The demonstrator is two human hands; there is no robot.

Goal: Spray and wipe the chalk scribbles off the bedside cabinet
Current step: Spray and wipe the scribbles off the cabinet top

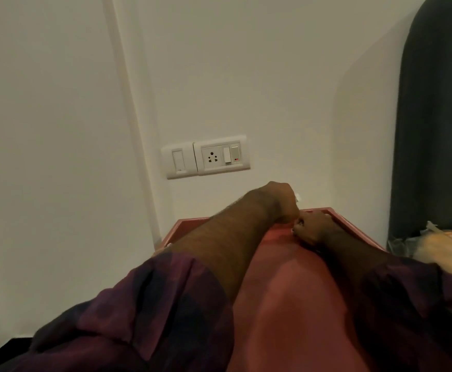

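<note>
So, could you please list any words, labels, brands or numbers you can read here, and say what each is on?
None can be read.
The switch plate and socket on the wall carry no lettering, only a small red mark.
The cabinet shows no label.
Anything in the left hand or right hand is hidden.

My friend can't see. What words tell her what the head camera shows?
The left hand and right hand meet near the far edge of a reddish bedside cabinet; whether they hold anything is hidden. Dark purple sleeves fill the foreground. A white switch and socket plate sits on the pale wall behind, a dark headboard at the right.
</note>
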